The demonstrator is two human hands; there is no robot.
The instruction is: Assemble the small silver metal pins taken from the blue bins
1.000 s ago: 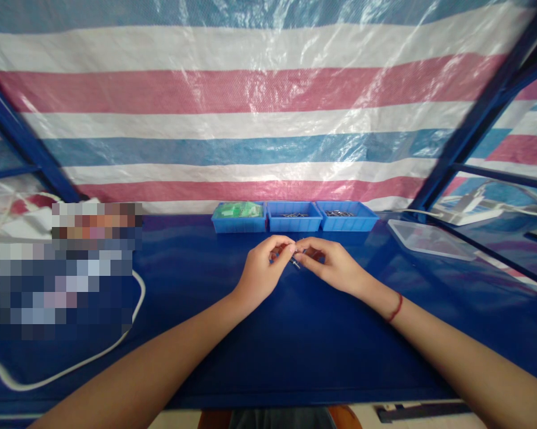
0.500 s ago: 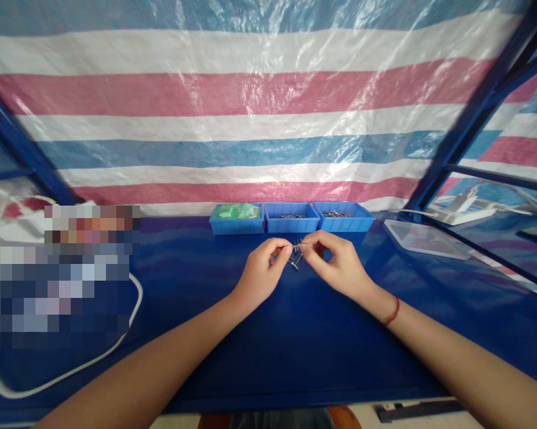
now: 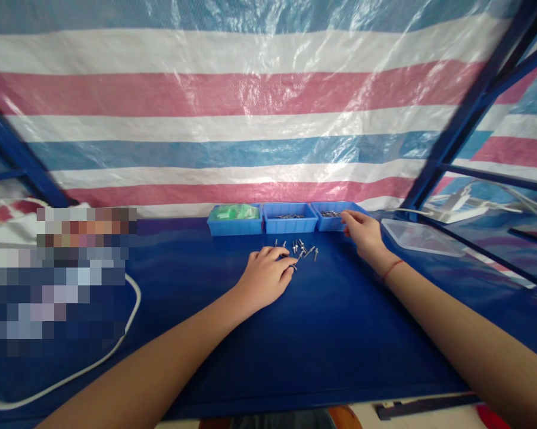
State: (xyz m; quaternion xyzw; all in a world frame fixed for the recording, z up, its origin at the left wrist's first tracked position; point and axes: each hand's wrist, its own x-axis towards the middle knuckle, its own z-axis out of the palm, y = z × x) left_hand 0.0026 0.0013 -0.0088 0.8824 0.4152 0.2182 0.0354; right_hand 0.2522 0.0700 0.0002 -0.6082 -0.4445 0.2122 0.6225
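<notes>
My left hand (image 3: 265, 275) rests low over the blue tabletop with its fingers bent and apart, the thumb and index fingertips at some small metal pin-like fasteners (image 3: 302, 246) that look like screws or rivets. Several of these lie scattered just beyond and to the right of its fingertips; those under the fingers are partly hidden. At the right-hand blue bin (image 3: 337, 223), which holds more small metal pieces, my right hand (image 3: 362, 233) has its thumb and fingers drawn together by the bin's right rim. What is between those fingertips, if anything, is too small to make out.
A middle blue bin (image 3: 290, 224) holds metal pieces, and the left blue bin (image 3: 235, 227) holds green bags. A clear plastic lid (image 3: 422, 237) lies to the right. At left, a white cable (image 3: 132, 322) loops beside a blurred area. Blue frame posts (image 3: 456, 125) flank a striped sheet.
My hands have moved apart from a shared pinch on a thin metal piece. The right went right to the bin; the left lowered with its fingers spreading, and more scattered fasteners show.
</notes>
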